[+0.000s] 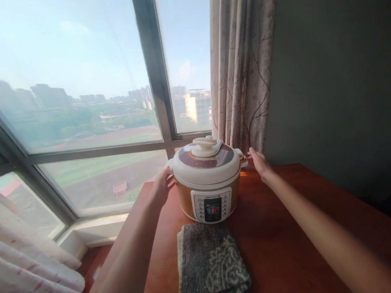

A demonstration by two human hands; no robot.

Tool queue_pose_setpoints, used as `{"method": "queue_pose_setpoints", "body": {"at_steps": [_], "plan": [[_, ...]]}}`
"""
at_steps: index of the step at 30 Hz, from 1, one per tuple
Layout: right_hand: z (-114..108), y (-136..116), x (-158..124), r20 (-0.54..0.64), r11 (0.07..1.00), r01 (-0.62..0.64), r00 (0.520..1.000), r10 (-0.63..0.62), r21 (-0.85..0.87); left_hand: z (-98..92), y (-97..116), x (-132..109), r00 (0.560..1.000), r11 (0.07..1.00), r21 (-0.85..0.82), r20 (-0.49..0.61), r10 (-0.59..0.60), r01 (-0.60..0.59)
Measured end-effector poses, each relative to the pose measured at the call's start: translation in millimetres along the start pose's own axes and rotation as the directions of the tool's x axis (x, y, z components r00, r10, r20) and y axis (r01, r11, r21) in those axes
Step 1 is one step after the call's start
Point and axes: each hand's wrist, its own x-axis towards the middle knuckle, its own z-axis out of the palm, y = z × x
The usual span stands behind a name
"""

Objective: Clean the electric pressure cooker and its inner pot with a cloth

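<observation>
A white and gold electric pressure cooker (206, 177) stands upright on the reddish-brown wooden table (276, 230), its lid on and its control panel facing me. My left hand (162, 185) is at the cooker's left handle, with its fingers apart; the fingertips reach the handle, and I see no firm grip. Just off the right handle, my right hand (259, 163) has its fingers loosely stretched out and holds nothing. In front of the cooker lies a folded dark grey towel (208, 265) with a pale pattern.
Large windows (90, 150) rise behind and to the left of the table. A patterned curtain (239, 61) hangs behind the cooker, and a pale curtain (24, 259) hangs at lower left. On the right is a dark wall (328, 73).
</observation>
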Motion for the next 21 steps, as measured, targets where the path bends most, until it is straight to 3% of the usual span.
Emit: {"method": "queue_pose_setpoints", "body": {"at_steps": [3, 8, 15, 21], "plan": [[4, 13, -11, 0.076, 0.987, -0.129, 0.990, 0.122, 0.099, -0.4, -1, -1, 1.000, 0.999, -0.046, 0.025, -0.008, 0.009], [18, 15, -17, 0.138, 0.932, -0.234, 0.970, 0.203, 0.278, 0.9, -2, -4, 1.000, 0.997, -0.078, 0.015, -0.005, 0.006], [17, 17, 0, 0.043, 0.882, -0.249, 0.967, 0.253, 0.401, 13.1, -7, -5, 0.999, 0.990, -0.137, 0.037, -0.037, 0.041], [-17, 18, 15, -0.094, 0.905, -0.206, 0.962, 0.257, 0.372, 51.4, -22, -2, 0.996, 0.982, -0.169, 0.056, -0.072, 0.080]]}}
